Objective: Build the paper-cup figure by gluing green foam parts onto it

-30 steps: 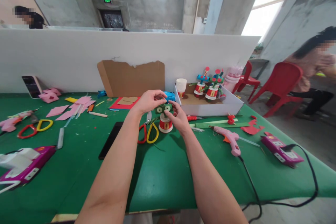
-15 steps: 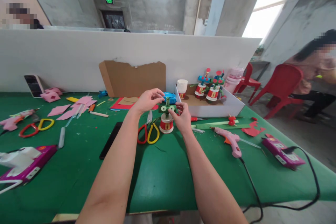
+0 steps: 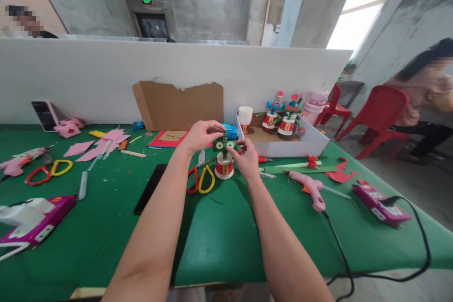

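Note:
A small paper-cup figure (image 3: 224, 168) stands upright on the table, with a red-banded white cup for its body. Its green head (image 3: 218, 146) carries two round white eyes, and a folded green paper spring (image 3: 224, 136) rises from the top. My right hand (image 3: 247, 156) grips the head's right end between thumb and fingers. From the left, my left hand (image 3: 202, 136) reaches over the head with its fingers closed at the spring; the fingertips are partly hidden. Scissors (image 3: 206, 180) with red and yellow handles lie just left of the cup, under a green folded arm.
A white box (image 3: 283, 149) behind on the right holds similar figures and stacked cups. Pink glue guns (image 3: 311, 189) lie right and far left, one trailing a cord. Purple power strips (image 3: 380, 205) sit at both sides. A black phone (image 3: 150, 188) lies near my left forearm.
My left hand has shifted slightly right, its fingers closing in on the spring above the head. My right hand keeps its hold, and the figure stays in place.

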Motion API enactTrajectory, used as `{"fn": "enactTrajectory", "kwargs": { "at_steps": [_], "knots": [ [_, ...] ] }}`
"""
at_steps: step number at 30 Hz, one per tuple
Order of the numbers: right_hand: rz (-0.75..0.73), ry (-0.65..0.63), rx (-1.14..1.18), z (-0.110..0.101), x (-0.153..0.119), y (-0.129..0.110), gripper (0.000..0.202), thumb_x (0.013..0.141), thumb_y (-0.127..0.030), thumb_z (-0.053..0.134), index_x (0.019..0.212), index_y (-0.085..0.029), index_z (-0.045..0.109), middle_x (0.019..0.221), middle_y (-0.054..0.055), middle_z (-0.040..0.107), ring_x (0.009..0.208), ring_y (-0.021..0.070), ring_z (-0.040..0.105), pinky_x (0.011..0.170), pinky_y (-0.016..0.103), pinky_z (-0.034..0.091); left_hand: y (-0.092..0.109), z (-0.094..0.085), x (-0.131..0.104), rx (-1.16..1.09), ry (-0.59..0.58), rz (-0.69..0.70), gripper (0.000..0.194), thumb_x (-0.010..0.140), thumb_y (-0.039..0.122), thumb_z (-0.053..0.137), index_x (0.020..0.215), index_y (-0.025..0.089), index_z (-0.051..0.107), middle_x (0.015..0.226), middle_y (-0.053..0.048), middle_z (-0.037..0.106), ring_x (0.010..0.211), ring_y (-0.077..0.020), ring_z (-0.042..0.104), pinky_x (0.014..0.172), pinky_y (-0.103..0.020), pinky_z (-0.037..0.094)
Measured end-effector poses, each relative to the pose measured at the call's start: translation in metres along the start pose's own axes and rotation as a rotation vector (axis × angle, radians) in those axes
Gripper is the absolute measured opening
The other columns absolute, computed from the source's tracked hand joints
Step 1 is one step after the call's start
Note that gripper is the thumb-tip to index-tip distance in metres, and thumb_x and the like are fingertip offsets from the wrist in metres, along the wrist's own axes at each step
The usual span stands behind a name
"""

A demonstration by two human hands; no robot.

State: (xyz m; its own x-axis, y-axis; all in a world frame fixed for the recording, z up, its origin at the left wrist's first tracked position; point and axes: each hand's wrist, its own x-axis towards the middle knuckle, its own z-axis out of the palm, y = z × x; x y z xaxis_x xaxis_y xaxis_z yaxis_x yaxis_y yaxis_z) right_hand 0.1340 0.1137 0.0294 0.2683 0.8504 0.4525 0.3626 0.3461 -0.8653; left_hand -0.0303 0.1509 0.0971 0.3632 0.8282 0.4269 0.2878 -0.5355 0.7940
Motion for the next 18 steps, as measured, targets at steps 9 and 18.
{"fn": "enactTrajectory", "kwargs": {
  "at_steps": [9, 18],
  "knots": [
    [0.127, -0.213, 0.21, 0.002, -0.0031, -0.0057, 0.033, 0.071, -0.051, 0.065, 0.081, -0.02, 0.063, 0.065, -0.003, 0.059, 0.05, 0.0099, 0.042, 0.051, 0.024, 0.035, -0.0045, -0.0019, -0.0002, 0.054, -0.013, -0.022, 0.019, 0.075, 0.03, 0.063, 0.086, 0.016, 0.07, 0.082, -0.005, 0.072, 0.077, -0.0169, 0.066, 0.07, -0.03, 0.053],
    [0.188, -0.309, 0.36, 0.003, -0.0062, -0.0079, 0.028, 0.068, -0.044, 0.068, 0.075, -0.02, 0.058, 0.062, -0.004, 0.056, 0.051, 0.0096, 0.044, 0.049, 0.023, 0.037, -0.0082, -0.003, 0.0003, 0.041, -0.018, -0.038, 0.021, 0.076, 0.031, 0.063, 0.087, 0.016, 0.07, 0.083, -0.006, 0.073, 0.082, -0.0191, 0.068, 0.075, -0.032, 0.054]
  ]
}}
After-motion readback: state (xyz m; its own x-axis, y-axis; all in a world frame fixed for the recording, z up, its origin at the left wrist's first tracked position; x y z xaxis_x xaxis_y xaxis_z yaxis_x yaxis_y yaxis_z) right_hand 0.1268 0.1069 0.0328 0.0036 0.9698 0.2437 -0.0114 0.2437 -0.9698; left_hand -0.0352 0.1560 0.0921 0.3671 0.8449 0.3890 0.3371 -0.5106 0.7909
